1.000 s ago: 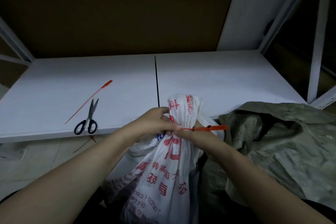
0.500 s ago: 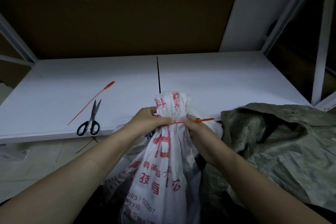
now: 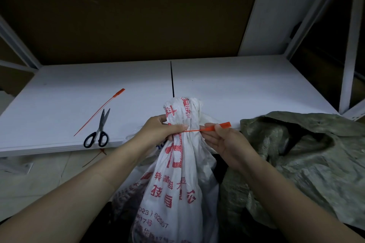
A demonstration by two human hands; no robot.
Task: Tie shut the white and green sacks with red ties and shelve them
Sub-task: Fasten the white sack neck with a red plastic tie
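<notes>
White sack [image 3: 177, 173]: upright in front of the shelf [image 3: 246, 89], bottom cut off.
Left hand [image 3: 158, 131]: clenches the gathered neck.
Right hand [image 3: 227, 142]: pinches the red tie [image 3: 213, 128] crossing the neck; far side hidden.
Green sack [image 3: 308, 163]: crumpled right of the white sack, untied.
Spare tie [image 3: 98, 111], scissors [image 3: 98, 132]: on the shelf, left.

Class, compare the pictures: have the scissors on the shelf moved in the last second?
No. The scissors lie at the same spot on the shelf, handles at its front edge, beside the spare red tie.

white sack [image 3: 173, 183] base cut off, green sack [image 3: 316, 154] cropped right
</notes>
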